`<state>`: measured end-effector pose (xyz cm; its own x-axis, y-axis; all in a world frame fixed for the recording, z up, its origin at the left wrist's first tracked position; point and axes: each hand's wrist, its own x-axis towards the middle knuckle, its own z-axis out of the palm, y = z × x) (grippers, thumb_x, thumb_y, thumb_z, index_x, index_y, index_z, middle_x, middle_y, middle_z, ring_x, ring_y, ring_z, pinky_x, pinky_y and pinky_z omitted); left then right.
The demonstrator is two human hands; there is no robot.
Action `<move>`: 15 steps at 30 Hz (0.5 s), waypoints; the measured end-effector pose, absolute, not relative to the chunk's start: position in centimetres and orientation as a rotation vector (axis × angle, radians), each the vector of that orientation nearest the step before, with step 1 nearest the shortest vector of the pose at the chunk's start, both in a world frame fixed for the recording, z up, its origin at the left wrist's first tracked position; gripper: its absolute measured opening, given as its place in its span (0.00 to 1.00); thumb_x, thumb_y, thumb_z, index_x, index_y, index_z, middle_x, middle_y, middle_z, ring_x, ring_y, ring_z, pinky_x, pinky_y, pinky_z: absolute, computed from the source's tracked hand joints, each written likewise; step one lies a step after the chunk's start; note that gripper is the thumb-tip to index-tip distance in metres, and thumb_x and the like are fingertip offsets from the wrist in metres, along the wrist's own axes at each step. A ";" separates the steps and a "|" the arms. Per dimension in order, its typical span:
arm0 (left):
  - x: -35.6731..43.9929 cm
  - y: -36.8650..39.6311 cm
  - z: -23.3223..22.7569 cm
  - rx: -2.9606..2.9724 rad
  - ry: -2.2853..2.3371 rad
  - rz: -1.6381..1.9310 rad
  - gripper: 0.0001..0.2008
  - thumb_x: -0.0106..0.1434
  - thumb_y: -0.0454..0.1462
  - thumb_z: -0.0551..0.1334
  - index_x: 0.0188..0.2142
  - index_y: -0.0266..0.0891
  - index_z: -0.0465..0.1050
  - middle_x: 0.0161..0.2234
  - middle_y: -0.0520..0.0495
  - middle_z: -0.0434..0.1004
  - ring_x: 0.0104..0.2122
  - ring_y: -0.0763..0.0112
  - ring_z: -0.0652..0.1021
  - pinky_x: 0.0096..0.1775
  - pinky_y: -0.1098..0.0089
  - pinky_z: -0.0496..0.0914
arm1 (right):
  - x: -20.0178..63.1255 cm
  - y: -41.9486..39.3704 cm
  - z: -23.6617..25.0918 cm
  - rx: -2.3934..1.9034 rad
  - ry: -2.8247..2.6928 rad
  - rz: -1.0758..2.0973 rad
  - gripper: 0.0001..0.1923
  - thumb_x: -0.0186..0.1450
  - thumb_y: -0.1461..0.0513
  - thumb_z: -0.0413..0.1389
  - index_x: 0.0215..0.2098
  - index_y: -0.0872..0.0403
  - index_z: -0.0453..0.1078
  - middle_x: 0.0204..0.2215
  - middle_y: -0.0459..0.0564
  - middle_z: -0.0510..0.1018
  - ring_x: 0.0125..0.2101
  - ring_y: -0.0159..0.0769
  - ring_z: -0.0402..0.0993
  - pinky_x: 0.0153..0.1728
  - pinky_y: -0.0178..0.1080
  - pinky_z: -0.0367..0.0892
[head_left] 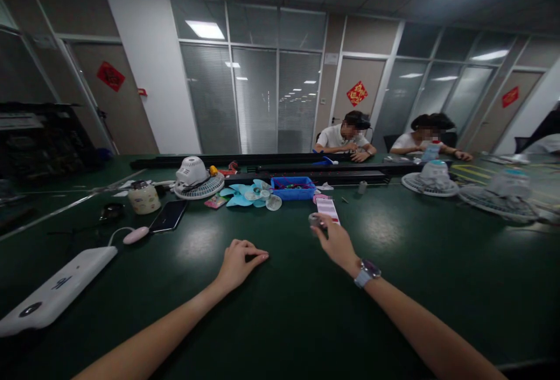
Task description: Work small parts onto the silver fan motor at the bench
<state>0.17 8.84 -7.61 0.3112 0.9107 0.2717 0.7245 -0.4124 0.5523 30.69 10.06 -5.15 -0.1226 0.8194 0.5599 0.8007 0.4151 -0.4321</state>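
Note:
My right hand (336, 244), with a watch on its wrist, holds a small grey round piece (313, 220) between thumb and fingers, a little above the green table (289, 310). Just behind that hand lies a white and pink paper strip (327, 210). Resting low over the table to the left is my left hand (238, 263), its thumb and forefinger closed in a pinch. Whether a tiny thing is between those fingertips I cannot make out. Farther back are a blue basket (293, 193) of small parts and light-blue fan blades (242, 193).
A white fan base with its grille (192, 177), a jar (144, 198), a phone (168, 217) and a white device (59, 289) are on the left. Black rails (271, 177) cross the back. Two people sit opposite, near more fan parts (433, 179).

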 end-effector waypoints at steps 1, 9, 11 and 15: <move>0.2 8.8 -7.6 2.257 1.464 0.799 0.18 0.63 0.54 0.57 0.44 0.53 0.80 0.41 0.45 0.78 0.44 0.55 0.70 0.44 0.60 0.64 | 32.8 11.1 -5.1 -1.458 -1.799 -0.031 0.22 0.69 0.54 0.48 0.59 0.53 0.60 0.42 0.55 0.79 0.39 0.45 0.76 0.39 0.45 0.69; 0.6 8.7 -7.4 2.166 1.511 0.889 0.22 0.69 0.50 0.49 0.50 0.47 0.76 0.44 0.46 0.79 0.45 0.56 0.71 0.46 0.59 0.64 | 44.9 14.9 -6.9 -1.878 -1.422 -0.177 0.30 0.67 0.56 0.47 0.65 0.57 0.50 0.49 0.63 0.75 0.39 0.49 0.77 0.38 0.45 0.68; 0.6 8.6 -7.4 2.156 1.512 0.897 0.22 0.69 0.50 0.49 0.50 0.46 0.76 0.45 0.46 0.79 0.46 0.56 0.71 0.47 0.59 0.64 | 45.7 14.9 -7.4 -1.937 -1.425 -0.148 0.30 0.67 0.56 0.47 0.65 0.58 0.50 0.50 0.65 0.74 0.40 0.50 0.77 0.40 0.47 0.68; 0.6 8.5 -7.3 2.086 1.527 0.933 0.23 0.69 0.51 0.49 0.51 0.45 0.74 0.45 0.45 0.78 0.47 0.56 0.72 0.47 0.58 0.65 | 44.8 14.8 -6.8 -1.935 -1.403 -0.251 0.36 0.65 0.56 0.51 0.66 0.64 0.47 0.56 0.71 0.67 0.52 0.55 0.70 0.48 0.51 0.65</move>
<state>0.61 8.49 -7.29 0.1843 0.9413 0.2827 0.6809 -0.3297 0.6540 44.79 14.75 -6.80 0.3880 0.7476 0.5391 0.8882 -0.1470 -0.4354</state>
